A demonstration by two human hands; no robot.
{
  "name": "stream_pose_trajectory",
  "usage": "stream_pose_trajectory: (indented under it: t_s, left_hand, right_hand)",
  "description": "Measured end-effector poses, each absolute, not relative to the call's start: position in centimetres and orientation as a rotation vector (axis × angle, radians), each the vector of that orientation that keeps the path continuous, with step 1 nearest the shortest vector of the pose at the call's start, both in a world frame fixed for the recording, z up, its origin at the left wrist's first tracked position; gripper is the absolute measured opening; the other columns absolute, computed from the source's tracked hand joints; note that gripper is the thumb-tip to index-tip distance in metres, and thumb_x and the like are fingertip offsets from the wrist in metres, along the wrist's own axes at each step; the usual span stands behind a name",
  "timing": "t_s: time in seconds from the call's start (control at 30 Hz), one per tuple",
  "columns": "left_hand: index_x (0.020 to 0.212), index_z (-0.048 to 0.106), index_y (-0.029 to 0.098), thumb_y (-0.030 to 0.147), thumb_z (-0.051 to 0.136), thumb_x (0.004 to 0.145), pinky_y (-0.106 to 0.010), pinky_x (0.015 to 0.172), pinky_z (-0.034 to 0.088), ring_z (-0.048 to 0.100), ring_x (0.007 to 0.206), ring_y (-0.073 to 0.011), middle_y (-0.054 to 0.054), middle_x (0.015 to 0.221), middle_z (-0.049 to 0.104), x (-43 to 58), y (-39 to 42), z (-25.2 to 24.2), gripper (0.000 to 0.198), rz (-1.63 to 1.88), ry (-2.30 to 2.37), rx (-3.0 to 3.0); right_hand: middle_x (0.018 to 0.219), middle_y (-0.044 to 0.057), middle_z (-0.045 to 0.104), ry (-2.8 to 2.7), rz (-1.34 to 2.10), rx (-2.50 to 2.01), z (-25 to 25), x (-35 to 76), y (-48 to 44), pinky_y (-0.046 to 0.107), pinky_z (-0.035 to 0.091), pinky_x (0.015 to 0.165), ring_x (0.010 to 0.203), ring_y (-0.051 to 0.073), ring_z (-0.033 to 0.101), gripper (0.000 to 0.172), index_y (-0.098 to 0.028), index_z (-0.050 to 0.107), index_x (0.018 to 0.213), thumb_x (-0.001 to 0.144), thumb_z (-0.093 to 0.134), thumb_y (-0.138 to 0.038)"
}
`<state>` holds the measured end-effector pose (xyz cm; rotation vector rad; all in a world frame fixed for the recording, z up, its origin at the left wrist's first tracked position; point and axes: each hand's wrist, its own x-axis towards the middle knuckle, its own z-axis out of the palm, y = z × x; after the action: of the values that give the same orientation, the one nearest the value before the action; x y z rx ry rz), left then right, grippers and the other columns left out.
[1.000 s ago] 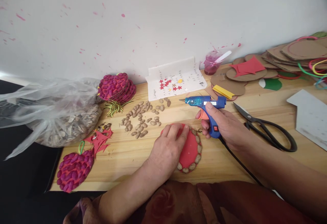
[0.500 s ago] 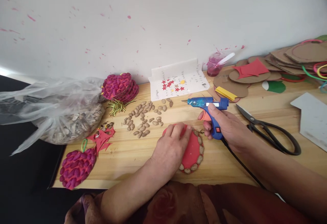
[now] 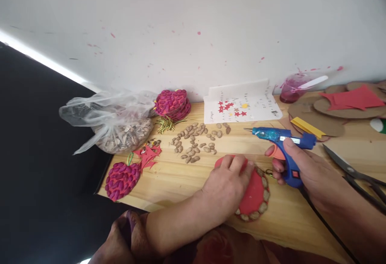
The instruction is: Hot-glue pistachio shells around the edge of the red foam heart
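My left hand (image 3: 227, 177) lies over a red disc (image 3: 255, 191), its fingers bent and pressed down on the surface. Tan peanut-like shells (image 3: 255, 215) line the disc's right and lower rim; its left edge is hidden under the hand. To the right, my right hand (image 3: 297, 165) grips a blue glue gun (image 3: 273, 134), index finger by the orange trigger. The nozzle points left, above the table and apart from the disc. Loose shells (image 3: 193, 150) are scattered beyond my left hand.
A plastic bag of shells (image 3: 123, 133) stands left, near magenta decorated pieces (image 3: 122, 181) and red scraps (image 3: 147, 157). Behind are paper with stars (image 3: 241, 91) and a stained cup (image 3: 291, 89). Scissors (image 3: 351, 171) and cardboard discs (image 3: 313, 119) lie right. The gun's cord (image 3: 322, 220) runs down.
The view has swung left, so everything appears farther right and more of the dark area shows. Both hands keep nearly the same pose on the disc and the glue gun.
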<state>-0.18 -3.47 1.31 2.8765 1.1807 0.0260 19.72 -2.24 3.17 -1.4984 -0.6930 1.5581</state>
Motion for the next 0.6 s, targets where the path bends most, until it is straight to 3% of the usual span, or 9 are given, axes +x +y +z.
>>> stream_pose_trajectory:
  t_s: [0.27,0.6]
  left_hand:
    - [0.141,0.044,0.01,0.023,0.051,0.096,-0.032,0.091,0.051,0.05,0.108,-0.0246,-0.014,0.127,0.052,-0.1,-3.5,2.1,0.048,-0.025,1.186,2.873]
    - [0.133,0.051,0.01,0.024,0.05,0.096,-0.031,0.087,0.05,0.049,0.103,-0.0232,-0.013,0.12,0.053,-0.3,-3.5,1.9,0.039,0.095,1.182,2.935]
  right_hand:
    - [0.051,-0.001,0.057,-0.725,1.471,-1.559,1.4,20.0,-2.0,0.024,0.045,0.043,0.044,0.015,0.053,0.051,-0.022,0.064,0.077,0.071,0.066,-0.073]
    - [0.053,-0.001,0.058,-0.727,1.463,-1.608,1.3,20.1,-2.0,0.023,0.048,0.043,0.046,0.015,0.053,0.048,-0.024,0.054,0.071,0.074,0.065,-0.071]
